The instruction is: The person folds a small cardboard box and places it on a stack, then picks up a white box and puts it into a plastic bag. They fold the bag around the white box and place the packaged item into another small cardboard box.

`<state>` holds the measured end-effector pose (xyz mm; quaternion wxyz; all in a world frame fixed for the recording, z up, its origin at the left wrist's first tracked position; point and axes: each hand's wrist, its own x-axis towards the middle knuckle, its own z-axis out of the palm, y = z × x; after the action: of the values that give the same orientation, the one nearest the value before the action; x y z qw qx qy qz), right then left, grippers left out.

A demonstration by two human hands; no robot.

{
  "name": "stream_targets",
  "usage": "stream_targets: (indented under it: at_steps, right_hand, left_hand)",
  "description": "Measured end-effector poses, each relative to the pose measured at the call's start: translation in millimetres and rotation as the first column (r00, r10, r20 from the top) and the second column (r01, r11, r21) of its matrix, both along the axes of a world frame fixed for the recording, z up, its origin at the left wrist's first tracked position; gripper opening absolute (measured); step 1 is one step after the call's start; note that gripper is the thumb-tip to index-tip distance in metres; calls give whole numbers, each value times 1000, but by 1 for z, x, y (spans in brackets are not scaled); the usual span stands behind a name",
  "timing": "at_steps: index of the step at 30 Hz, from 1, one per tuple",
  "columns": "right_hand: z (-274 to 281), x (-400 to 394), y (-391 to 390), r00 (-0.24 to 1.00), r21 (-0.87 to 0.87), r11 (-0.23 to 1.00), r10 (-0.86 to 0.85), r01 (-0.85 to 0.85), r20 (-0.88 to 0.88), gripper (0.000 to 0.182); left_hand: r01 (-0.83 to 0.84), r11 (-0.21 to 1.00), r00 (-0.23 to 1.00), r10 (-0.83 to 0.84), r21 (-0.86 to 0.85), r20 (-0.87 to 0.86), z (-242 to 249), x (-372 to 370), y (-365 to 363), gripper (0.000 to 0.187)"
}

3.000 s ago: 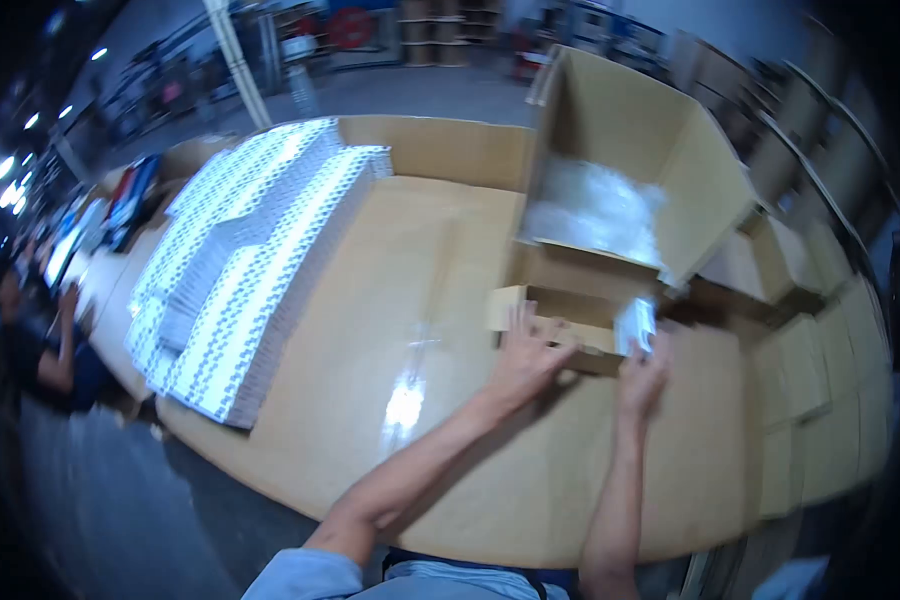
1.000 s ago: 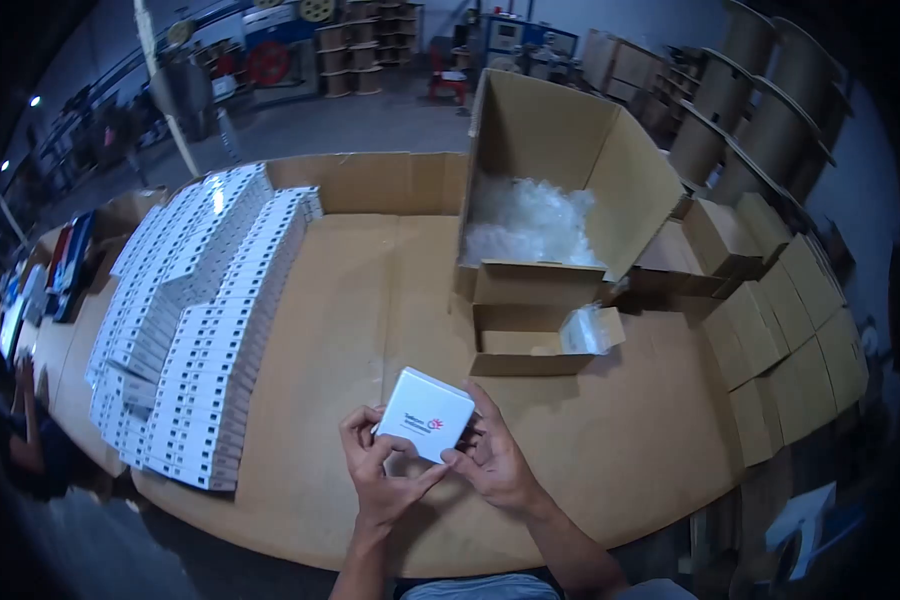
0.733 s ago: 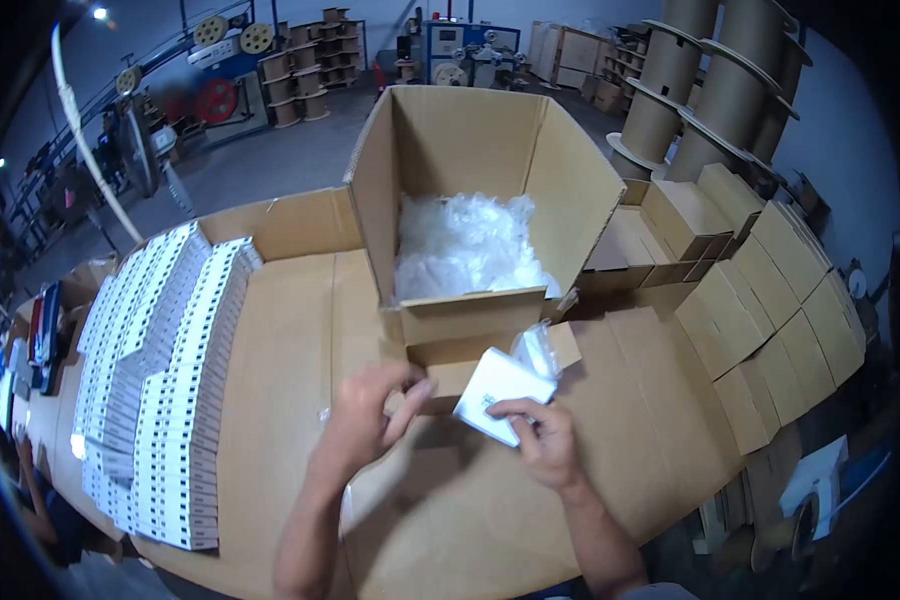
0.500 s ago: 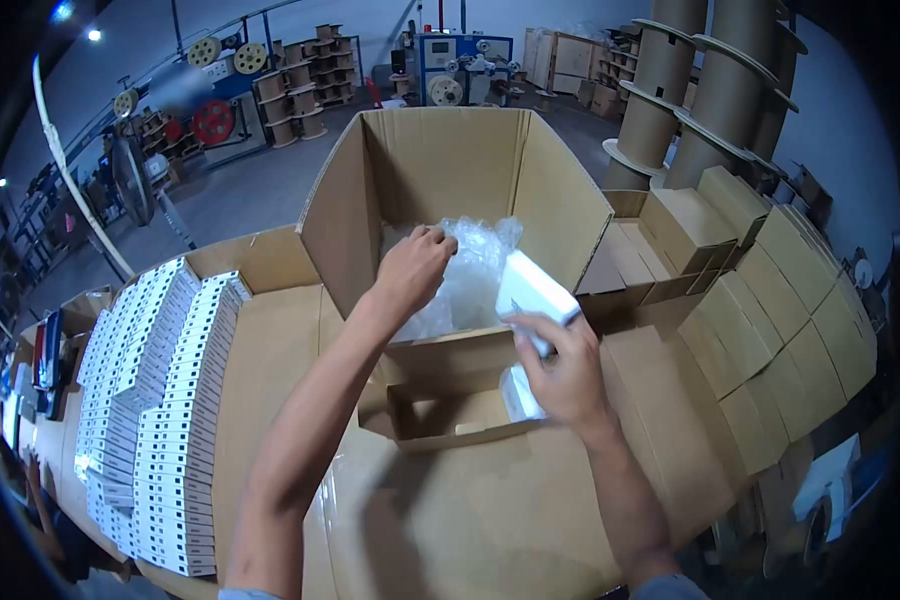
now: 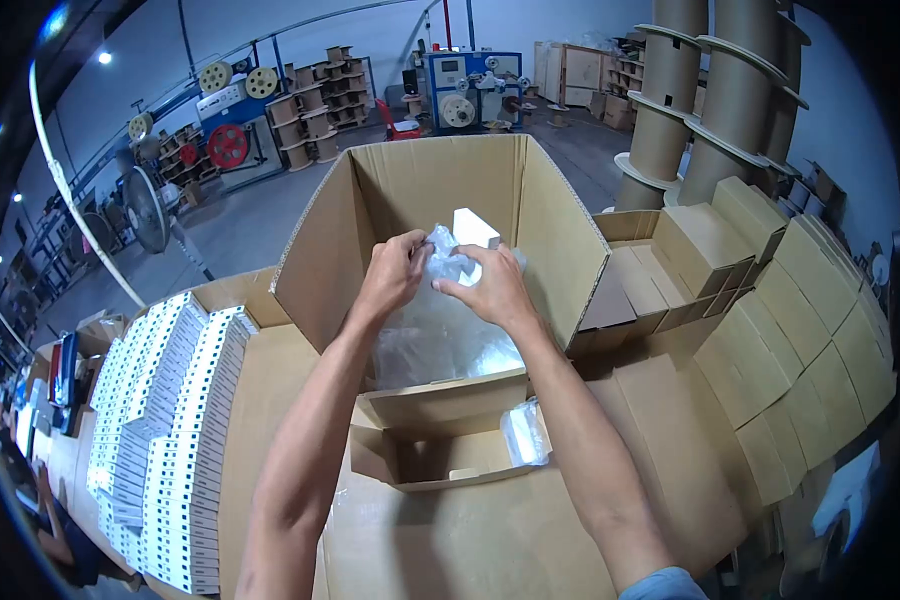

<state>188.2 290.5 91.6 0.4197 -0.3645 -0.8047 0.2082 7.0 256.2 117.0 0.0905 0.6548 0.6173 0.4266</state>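
1. Head view: both hands are reaching into the tall open cardboard carton (image 5: 555,235) standing on the table (image 5: 470,540).
2. Left hand (image 5: 390,272) is pinching crinkly clear plastic wrap (image 5: 440,330); right hand (image 5: 490,288) is gripping a small white box (image 5: 475,230).
3. Judgement: bagging step; next, sliding the rigid box squarely inside

We reach into the tall open brown cardboard carton (image 5: 550,230) from above; its upright walls close three sides. The small open cardboard tray (image 5: 425,465) fronts it. Rows of white boxes (image 5: 170,430) block the left, stacked brown cartons (image 5: 800,330) the right.
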Motion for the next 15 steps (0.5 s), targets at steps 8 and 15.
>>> stream_targets:
  at_steps: [8,15]
  right_hand:
    - [-9,0,31,977,18,997,-67,72,-203,21]
    - [34,22,-10,920,-230,967,-186,109,-344,26]
  left_hand:
    - [-184,963,978,200,199,-64,-20,-24,15,24]
    - [-287,917,942,217,278,258,10,2,-10,57]
